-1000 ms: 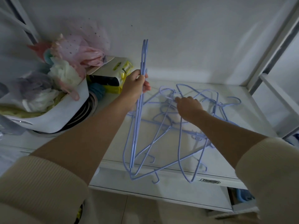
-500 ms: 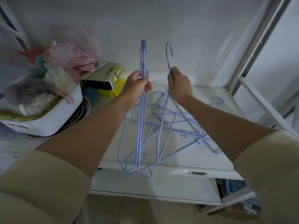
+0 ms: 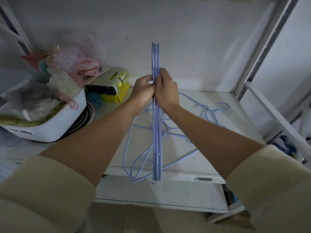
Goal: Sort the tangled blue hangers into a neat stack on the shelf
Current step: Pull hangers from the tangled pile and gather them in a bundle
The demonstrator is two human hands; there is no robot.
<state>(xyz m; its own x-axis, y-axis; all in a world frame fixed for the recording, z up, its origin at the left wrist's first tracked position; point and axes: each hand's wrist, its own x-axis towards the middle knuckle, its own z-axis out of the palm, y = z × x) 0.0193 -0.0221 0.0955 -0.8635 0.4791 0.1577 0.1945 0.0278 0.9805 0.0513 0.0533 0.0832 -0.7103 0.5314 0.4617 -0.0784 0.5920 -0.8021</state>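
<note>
A bundle of thin blue hangers [image 3: 155,132] stands upright and edge-on above the white shelf [image 3: 227,132], hooks up near the back wall. My left hand [image 3: 143,91] and my right hand [image 3: 166,91] press together around the bundle's necks, both shut on it. Behind and below the bundle, a loose tangle of blue hangers [image 3: 207,115] lies flat on the shelf, spreading right and toward the front edge. My forearms hide part of that tangle.
A white basket [image 3: 50,128] stuffed with pastel fabric sits at the shelf's left. Yellow and white packets [image 3: 116,84] lie behind it by the wall. A white frame post [image 3: 262,52] and a slanted rail [image 3: 276,118] bound the right side. A lower shelf lip [image 3: 185,179] runs along the front.
My right hand lifted one hanger out of the tangle and brought it left against the bundle in my left hand. Both hands now hold the bundle together.
</note>
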